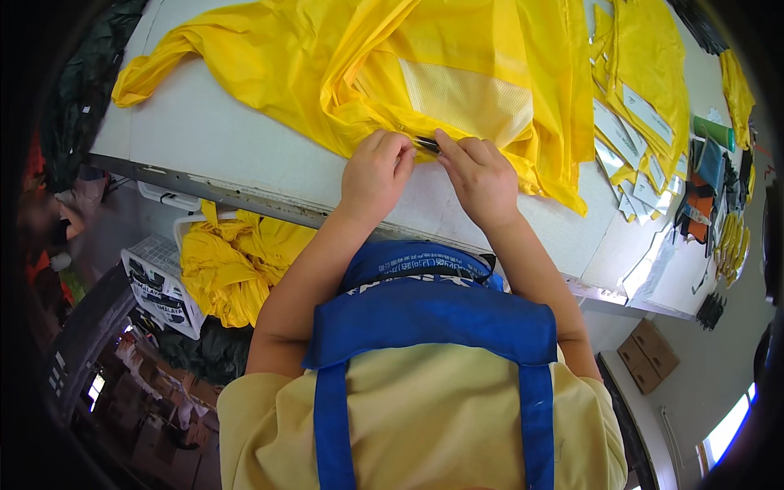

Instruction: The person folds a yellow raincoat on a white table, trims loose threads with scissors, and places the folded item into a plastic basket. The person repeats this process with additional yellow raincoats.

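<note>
A yellow garment (pixel 269 77) with long sleeves and a pale mesh panel (pixel 469 94) lies spread over the white table. At its near edge my left hand (pixel 376 173) is closed, thumb and fingers pinching the yellow fabric. My right hand (pixel 480 175) is closed round a small dark, slim metal tool (pixel 426 144) that looks like thread snips. The tool's tip points left, towards my left fingertips, and lies against the cloth. My fingers hide most of the tool, so its blades cannot be made out.
More yellow garments with white tags (pixel 649 110) are stacked on the table (pixel 220 135) to the right. Beyond them lies a green roll (pixel 714 132). Below the table's front edge at left, bunched yellow fabric (pixel 233 265) fills a container beside a white crate (pixel 167 306). Cardboard boxes (pixel 648 356) stand lower right.
</note>
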`<action>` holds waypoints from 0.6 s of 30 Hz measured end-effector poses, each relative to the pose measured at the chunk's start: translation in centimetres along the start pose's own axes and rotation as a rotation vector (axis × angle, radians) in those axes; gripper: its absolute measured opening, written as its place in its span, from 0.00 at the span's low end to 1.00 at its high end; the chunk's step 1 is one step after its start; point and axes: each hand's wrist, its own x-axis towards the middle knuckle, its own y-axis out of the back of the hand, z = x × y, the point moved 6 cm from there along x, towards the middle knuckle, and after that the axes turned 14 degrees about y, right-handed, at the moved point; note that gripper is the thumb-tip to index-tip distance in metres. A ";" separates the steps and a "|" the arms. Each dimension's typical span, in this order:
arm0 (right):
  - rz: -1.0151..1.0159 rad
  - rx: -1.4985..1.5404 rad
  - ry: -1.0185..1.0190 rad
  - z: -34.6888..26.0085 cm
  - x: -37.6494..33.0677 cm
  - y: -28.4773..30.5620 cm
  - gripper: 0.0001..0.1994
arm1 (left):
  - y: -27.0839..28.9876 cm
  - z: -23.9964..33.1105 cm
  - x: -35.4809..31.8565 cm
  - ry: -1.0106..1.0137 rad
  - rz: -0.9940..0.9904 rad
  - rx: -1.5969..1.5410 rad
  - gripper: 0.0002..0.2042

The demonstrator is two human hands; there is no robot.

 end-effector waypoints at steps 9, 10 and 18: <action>-0.018 -0.039 0.002 -0.4 0.0 -0.4 0.17 | 0.0 0.0 -0.1 -0.032 0.008 0.028 0.04; -0.012 -0.047 0.006 -0.4 0.0 -0.4 0.16 | 0.1 0.0 -0.2 -0.042 0.017 0.031 0.04; 0.130 0.142 -0.211 2.1 -0.5 1.4 0.15 | 2.3 0.7 0.2 -0.136 -0.196 0.132 0.05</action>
